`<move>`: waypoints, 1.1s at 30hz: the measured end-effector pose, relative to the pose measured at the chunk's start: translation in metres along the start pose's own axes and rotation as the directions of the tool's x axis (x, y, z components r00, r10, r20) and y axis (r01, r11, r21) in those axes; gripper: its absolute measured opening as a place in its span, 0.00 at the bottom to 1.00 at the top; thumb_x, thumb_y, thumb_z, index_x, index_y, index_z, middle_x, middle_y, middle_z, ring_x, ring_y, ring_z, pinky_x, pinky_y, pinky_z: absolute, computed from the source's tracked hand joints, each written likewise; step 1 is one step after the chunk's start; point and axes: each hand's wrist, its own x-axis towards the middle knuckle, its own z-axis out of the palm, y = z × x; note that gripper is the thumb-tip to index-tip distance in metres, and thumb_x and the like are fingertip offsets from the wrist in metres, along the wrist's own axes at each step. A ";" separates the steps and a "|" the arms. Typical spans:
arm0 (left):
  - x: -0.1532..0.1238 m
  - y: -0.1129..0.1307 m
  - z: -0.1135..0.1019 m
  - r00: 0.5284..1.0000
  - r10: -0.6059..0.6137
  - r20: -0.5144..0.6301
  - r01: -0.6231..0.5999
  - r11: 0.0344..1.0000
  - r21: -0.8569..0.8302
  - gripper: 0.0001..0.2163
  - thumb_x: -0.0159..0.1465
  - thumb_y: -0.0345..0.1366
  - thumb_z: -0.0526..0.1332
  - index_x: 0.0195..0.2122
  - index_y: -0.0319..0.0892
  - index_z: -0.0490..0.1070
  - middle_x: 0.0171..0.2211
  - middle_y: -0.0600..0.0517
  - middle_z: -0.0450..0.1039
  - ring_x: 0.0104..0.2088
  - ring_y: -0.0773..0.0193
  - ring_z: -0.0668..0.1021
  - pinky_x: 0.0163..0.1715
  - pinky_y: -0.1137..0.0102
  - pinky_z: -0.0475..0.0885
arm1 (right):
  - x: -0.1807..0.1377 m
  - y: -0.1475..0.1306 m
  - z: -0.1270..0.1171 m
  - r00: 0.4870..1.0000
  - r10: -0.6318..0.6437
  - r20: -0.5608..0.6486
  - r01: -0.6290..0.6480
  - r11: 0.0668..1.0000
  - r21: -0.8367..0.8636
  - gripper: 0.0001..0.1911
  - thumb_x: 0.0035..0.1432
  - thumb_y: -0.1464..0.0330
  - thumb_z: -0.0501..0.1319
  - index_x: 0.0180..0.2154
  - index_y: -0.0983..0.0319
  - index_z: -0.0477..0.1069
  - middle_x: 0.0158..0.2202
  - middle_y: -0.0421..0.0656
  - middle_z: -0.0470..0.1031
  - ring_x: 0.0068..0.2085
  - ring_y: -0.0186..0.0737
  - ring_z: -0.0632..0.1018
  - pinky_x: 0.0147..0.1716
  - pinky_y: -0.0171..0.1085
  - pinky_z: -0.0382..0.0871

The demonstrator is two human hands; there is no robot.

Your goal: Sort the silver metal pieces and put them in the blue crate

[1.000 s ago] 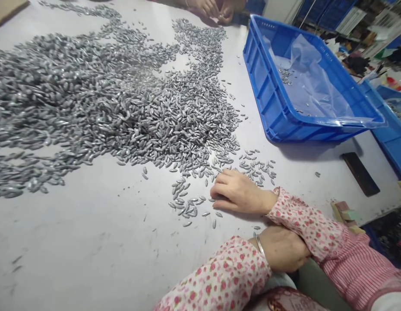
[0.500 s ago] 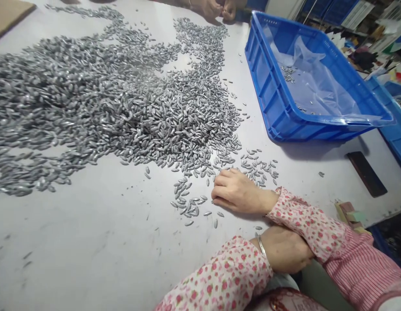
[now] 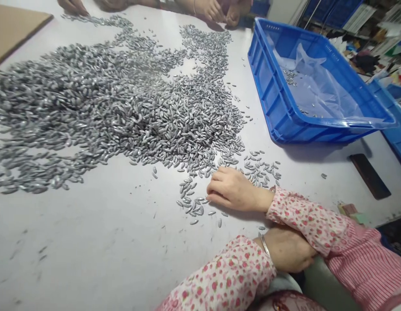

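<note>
A broad heap of small silver-grey, spindle-shaped pieces (image 3: 148, 112) covers much of the white table. My right hand (image 3: 231, 190) rests on the tabletop at the heap's near edge, fingers bent down and close together. Whether a piece is under its fingertips is hidden. Just left of those fingers lies a small loose cluster of the same pieces (image 3: 192, 205), and another scatter (image 3: 260, 168) lies behind the hand. My left hand (image 3: 289, 249), with a silver bangle at the wrist, lies at the table's near edge under my right forearm. Its fingers are mostly hidden.
A blue plastic crate (image 3: 268, 90) with a clear plastic sheet and a few pieces inside stands at right. Near it lies a dark flat phone-like object (image 3: 370, 176). Other people's hands (image 3: 215, 11) are at the far edge. A brown board (image 3: 19, 30) lies far left.
My right hand has slid slightly left, closer to the small cluster. My left hand stays put. The view has shifted a little, showing more of another person's hand at the far left.
</note>
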 end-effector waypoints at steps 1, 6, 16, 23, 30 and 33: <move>0.000 0.000 0.000 1.000 0.004 -0.001 -0.004 1.000 0.000 0.13 0.68 0.38 0.56 0.47 0.37 0.74 0.49 0.46 0.75 0.52 0.55 0.74 0.55 0.66 0.67 | 0.003 -0.001 0.001 1.000 -0.008 0.015 0.009 1.000 -0.028 0.15 0.68 0.61 0.55 0.34 0.63 0.72 0.35 0.44 0.71 0.37 0.40 0.65 0.39 0.39 0.55; 0.002 0.000 0.002 1.000 0.007 -0.022 -0.007 1.000 0.006 0.13 0.67 0.36 0.55 0.47 0.37 0.74 0.48 0.46 0.76 0.52 0.54 0.74 0.54 0.65 0.67 | 0.007 0.001 -0.001 0.996 -0.023 0.084 0.034 0.991 -0.127 0.13 0.67 0.64 0.56 0.32 0.63 0.71 0.33 0.43 0.71 0.36 0.39 0.65 0.37 0.39 0.52; 0.002 0.000 0.001 0.999 0.005 -0.043 -0.004 1.000 0.016 0.13 0.66 0.37 0.57 0.46 0.36 0.75 0.49 0.46 0.75 0.54 0.53 0.73 0.54 0.66 0.67 | 0.018 -0.005 -0.001 0.994 -0.102 0.043 0.102 0.995 -0.006 0.10 0.67 0.66 0.55 0.37 0.63 0.72 0.37 0.44 0.71 0.39 0.39 0.66 0.40 0.38 0.57; 0.002 -0.002 0.004 0.998 0.014 -0.054 -0.013 1.000 0.007 0.13 0.67 0.36 0.56 0.47 0.37 0.74 0.50 0.45 0.75 0.54 0.55 0.73 0.52 0.67 0.69 | 0.014 -0.004 0.001 0.995 -0.069 0.074 0.075 0.994 -0.083 0.13 0.67 0.63 0.56 0.32 0.62 0.71 0.33 0.43 0.72 0.37 0.40 0.65 0.37 0.39 0.54; 0.000 -0.001 0.002 0.999 -0.047 -0.009 0.046 0.996 -0.072 0.08 0.66 0.37 0.60 0.41 0.41 0.74 0.41 0.48 0.78 0.45 0.57 0.78 0.40 0.67 0.72 | 0.004 0.021 -0.014 0.989 0.045 -0.144 -0.034 0.997 0.075 0.12 0.68 0.69 0.53 0.35 0.65 0.72 0.33 0.44 0.73 0.36 0.39 0.69 0.41 0.38 0.61; 0.000 0.000 0.000 0.995 -0.082 0.065 0.089 0.990 -0.112 0.06 0.66 0.38 0.61 0.35 0.42 0.74 0.33 0.51 0.79 0.36 0.60 0.80 0.31 0.69 0.70 | -0.012 0.037 -0.036 0.955 0.139 -0.261 -0.099 0.982 0.161 0.10 0.67 0.69 0.55 0.34 0.64 0.72 0.32 0.43 0.74 0.36 0.38 0.70 0.41 0.39 0.63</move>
